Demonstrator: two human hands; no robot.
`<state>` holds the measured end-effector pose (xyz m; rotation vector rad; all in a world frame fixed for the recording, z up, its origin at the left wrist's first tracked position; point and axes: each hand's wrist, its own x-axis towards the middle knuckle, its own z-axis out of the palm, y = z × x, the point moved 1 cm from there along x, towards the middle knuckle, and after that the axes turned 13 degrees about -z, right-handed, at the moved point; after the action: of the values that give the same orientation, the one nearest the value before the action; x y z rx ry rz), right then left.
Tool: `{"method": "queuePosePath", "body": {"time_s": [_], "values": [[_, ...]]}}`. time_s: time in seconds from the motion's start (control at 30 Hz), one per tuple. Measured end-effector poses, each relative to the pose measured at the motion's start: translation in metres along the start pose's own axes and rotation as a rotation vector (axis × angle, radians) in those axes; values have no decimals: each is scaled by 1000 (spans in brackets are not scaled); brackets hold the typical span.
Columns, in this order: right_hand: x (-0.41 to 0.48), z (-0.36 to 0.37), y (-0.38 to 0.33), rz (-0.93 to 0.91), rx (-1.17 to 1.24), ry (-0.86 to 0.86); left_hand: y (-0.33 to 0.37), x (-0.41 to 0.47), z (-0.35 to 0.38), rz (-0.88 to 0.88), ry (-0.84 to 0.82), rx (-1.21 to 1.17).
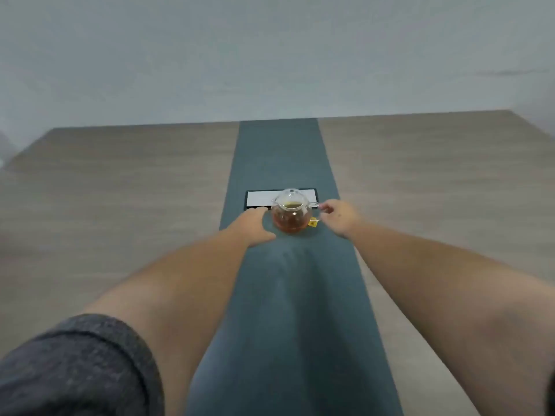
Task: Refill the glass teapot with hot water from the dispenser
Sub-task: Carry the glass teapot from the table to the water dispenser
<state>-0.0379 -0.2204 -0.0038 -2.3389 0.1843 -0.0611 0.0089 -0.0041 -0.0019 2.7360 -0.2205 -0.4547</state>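
A small round glass teapot [290, 214] with its glass lid on stands on the dark teal runner [285, 295]. Amber tea fills its lower half, and a yellow tea-bag tag [313, 223] hangs at its right side. My right hand [341, 217] is at the pot's right, fingers curled at the glass handle; whether they grip it is unclear. Just left of the pot, my left hand [253, 225] rests palm down on the runner, apart from the glass. No dispenser is in view.
A flat black-rimmed white tray [258, 199] lies right behind the teapot. The runner crosses a wide wood-grain table [120, 190] that ends at a pale wall [270, 55]. A dark grey sleeve [75, 370] covers my upper left arm.
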Motion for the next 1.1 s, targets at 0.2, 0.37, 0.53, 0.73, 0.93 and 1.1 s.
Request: {"method": "queuePosePath", "body": {"time_s": [0.2,0.37,0.53,0.73,0.93,1.1], "values": [[37,18,19,84,11,117,-17,58,10,-131,-127,-210],[59,33,35,111,30,140,-26,91,28,-145,-215,-331],[79,46,43,188,114,113,-24,111,48,-152,-259,-511],[99,51,55,262,157,106,-19,132,57,-137,-326,-599],[102,58,63,249,235,146,-20,147,63,-102,-390,-618],[99,64,57,231,311,201,-24,156,69,-77,-432,-661]]}}
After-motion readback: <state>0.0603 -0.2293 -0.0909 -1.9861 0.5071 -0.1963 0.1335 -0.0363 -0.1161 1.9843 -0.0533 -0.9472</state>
